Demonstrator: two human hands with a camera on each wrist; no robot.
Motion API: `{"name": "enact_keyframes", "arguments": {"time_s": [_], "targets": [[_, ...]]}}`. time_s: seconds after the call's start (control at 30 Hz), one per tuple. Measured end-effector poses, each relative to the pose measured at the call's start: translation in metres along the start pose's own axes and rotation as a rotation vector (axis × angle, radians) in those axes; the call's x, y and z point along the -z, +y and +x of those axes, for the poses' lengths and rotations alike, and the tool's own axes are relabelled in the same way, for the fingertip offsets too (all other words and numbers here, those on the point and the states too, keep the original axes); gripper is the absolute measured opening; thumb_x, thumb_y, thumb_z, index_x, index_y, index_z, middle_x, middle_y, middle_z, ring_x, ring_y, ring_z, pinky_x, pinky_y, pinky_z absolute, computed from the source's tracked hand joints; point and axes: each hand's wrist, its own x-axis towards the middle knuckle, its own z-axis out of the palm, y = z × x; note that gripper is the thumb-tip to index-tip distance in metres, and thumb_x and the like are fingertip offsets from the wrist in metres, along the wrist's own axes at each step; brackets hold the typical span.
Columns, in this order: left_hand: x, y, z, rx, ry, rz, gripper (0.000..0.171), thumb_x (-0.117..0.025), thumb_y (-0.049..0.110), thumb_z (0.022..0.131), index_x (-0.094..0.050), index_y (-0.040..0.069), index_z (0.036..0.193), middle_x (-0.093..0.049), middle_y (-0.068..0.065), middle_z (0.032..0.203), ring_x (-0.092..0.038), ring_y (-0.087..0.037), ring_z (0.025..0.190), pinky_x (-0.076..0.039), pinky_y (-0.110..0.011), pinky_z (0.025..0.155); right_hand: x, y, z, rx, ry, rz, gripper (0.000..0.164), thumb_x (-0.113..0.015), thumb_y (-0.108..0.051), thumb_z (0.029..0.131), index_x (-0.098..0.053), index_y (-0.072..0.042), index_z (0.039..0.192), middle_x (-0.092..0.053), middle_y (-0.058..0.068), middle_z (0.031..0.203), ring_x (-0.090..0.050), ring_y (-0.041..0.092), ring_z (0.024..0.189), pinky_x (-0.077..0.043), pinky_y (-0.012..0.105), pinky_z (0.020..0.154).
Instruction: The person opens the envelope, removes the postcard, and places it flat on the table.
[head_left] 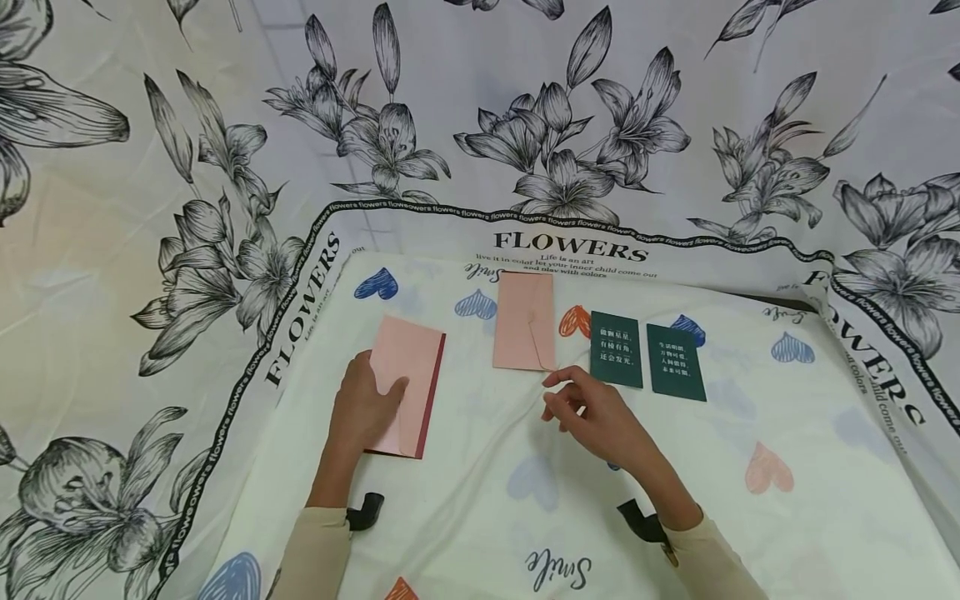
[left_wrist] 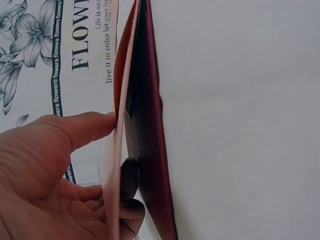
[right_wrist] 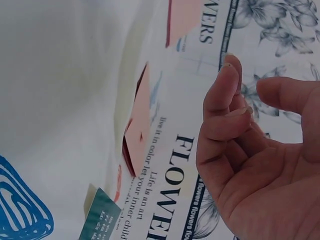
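Observation:
A pink envelope (head_left: 405, 350) is gripped in my left hand (head_left: 367, 400), the thumb on its upper face. In the left wrist view the fingertips (left_wrist: 131, 210) curl behind the envelope, between it and a dark red flat piece (left_wrist: 152, 100). That dark red piece shows as a strip along the envelope's right edge in the head view; whether it is a card or another envelope I cannot tell. My right hand (head_left: 596, 417) hovers over the cloth with loosely bent fingers and holds nothing. Just beyond its fingertips lies a second pink envelope (head_left: 523, 321), its flap side up.
Two dark green cards (head_left: 617, 348) with white writing lie side by side, right of the second envelope. A white cloth (head_left: 480, 517) printed with hearts covers the table. Behind it hangs a flower-patterned curtain (head_left: 450, 67).

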Motion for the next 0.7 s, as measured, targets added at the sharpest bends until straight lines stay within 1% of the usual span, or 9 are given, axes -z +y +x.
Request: {"name": "enact_keyframes", "arguments": {"time_s": [0.1,0.17,0.27,0.33,0.43,0.5,0.57,0.63,0.7], "targets": [[-0.001,0.001,0.000,0.002,0.015,0.033,0.082,-0.070,0.036,0.102,-0.030,-0.009,0.157,-0.037,-0.029,0.146,-0.052,-0.045,0.122,-0.048,-0.060,0.103,0.001,-0.001,0.001,-0.001,-0.008,0.002,0.022,-0.063,-0.026,0.109,-0.060,-0.017,0.129,-0.078,0.001,0.095,-0.072,0.033,0.080,-0.059,0.032,0.071],[-0.002,0.001,0.001,-0.007,0.032,0.058,0.080,-0.072,0.036,0.100,-0.034,-0.011,0.153,-0.033,-0.029,0.142,-0.048,-0.044,0.121,-0.048,-0.060,0.101,0.001,-0.002,0.002,-0.001,-0.014,0.000,0.023,-0.063,-0.025,0.109,-0.060,-0.017,0.130,-0.078,0.003,0.095,-0.072,0.034,0.080,-0.059,0.032,0.071],[-0.004,0.001,0.002,-0.045,0.077,0.126,0.078,-0.074,0.036,0.098,-0.041,-0.015,0.147,-0.032,-0.032,0.140,-0.038,-0.047,0.126,-0.041,-0.064,0.102,0.002,-0.001,0.003,0.007,-0.022,-0.009,0.023,-0.063,-0.024,0.109,-0.059,-0.016,0.130,-0.078,0.005,0.097,-0.072,0.035,0.081,-0.059,0.032,0.070],[-0.006,0.001,0.002,-0.071,0.105,0.172,0.076,-0.075,0.035,0.097,-0.044,-0.016,0.143,-0.033,-0.035,0.139,-0.034,-0.050,0.129,-0.037,-0.068,0.100,0.003,0.000,0.004,0.013,-0.028,-0.022,0.024,-0.063,-0.025,0.109,-0.059,-0.017,0.131,-0.078,0.003,0.096,-0.073,0.034,0.081,-0.058,0.032,0.070],[-0.008,0.001,0.002,-0.089,0.127,0.218,0.075,-0.076,0.036,0.096,-0.047,-0.015,0.143,-0.037,-0.036,0.137,-0.036,-0.052,0.128,-0.035,-0.069,0.097,0.005,0.002,0.009,0.033,-0.032,-0.057,0.026,-0.064,-0.025,0.108,-0.058,-0.015,0.131,-0.078,0.000,0.095,-0.072,0.029,0.079,-0.058,0.031,0.069],[-0.009,0.000,0.001,-0.089,0.129,0.230,0.074,-0.075,0.037,0.096,-0.047,-0.013,0.144,-0.038,-0.035,0.137,-0.038,-0.051,0.127,-0.035,-0.069,0.097,0.009,0.004,0.015,0.034,-0.024,-0.084,0.028,-0.064,-0.026,0.108,-0.059,-0.012,0.132,-0.078,-0.001,0.095,-0.072,0.024,0.077,-0.058,0.032,0.068],[-0.009,0.000,0.000,-0.087,0.130,0.234,0.076,-0.074,0.037,0.097,-0.045,-0.011,0.147,-0.039,-0.034,0.138,-0.039,-0.051,0.127,-0.035,-0.069,0.098,0.014,0.006,0.024,0.020,-0.002,-0.101,0.030,-0.063,-0.026,0.109,-0.059,-0.008,0.133,-0.078,0.000,0.095,-0.072,0.022,0.077,-0.058,0.033,0.068],[-0.009,0.001,-0.001,-0.087,0.138,0.233,0.077,-0.073,0.037,0.097,-0.043,-0.011,0.150,-0.039,-0.034,0.140,-0.039,-0.050,0.129,-0.034,-0.069,0.100,0.019,0.012,0.036,-0.007,0.037,-0.120,0.036,-0.061,-0.029,0.109,-0.057,-0.004,0.135,-0.078,0.002,0.097,-0.072,0.022,0.079,-0.057,0.035,0.067],[-0.009,0.003,-0.004,-0.086,0.153,0.221,0.078,-0.072,0.037,0.098,-0.040,-0.010,0.152,-0.039,-0.034,0.142,-0.038,-0.050,0.130,-0.033,-0.069,0.101,0.022,0.018,0.050,-0.044,0.084,-0.157,0.042,-0.060,-0.032,0.109,-0.054,-0.001,0.137,-0.076,0.007,0.102,-0.072,0.023,0.081,-0.056,0.035,0.066]]}}
